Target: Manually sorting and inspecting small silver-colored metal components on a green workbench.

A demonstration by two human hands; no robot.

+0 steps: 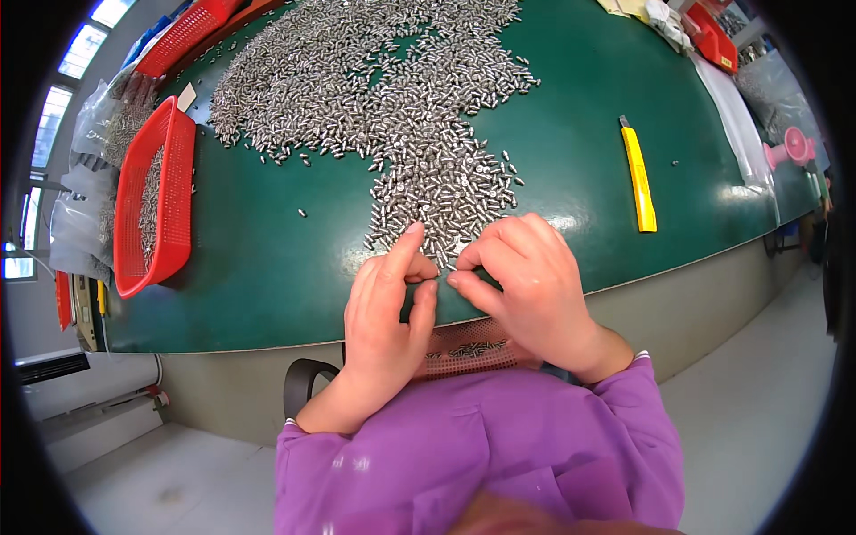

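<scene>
Crinkled, clear plastic bags (pixel 82 218) slumped at the far left, beside a long red plastic basket (pixel 180 201) with perforated walls and a heap of small metal bits inside. The smooth, faintly glossy green tabletop (pixel 259 267) ran from there across to the right. On it spread the metal pieces (pixel 357 98), short, silvery and rounded like little capsules (a few strays lay apart), in a wide, grainy mound that narrowed towards the hands. The left hand (pixel 383 303) was at the mound's near edge, loosely curled, with a narrow gap between thumb and fingers and its forefinger reaching to the pieces. Below the table edge, a reddish mesh basket (pixel 468 348) held more metal bits. The right hand (pixel 530 281) bent over the same edge, its thumb and forefinger close together; I could not tell whether they gripped a piece. Further right lay a slim yellow plastic utility knife (pixel 639 178), then a limp white sheet (pixel 729 116) and a rounded pink plastic object (pixel 794 147).
</scene>
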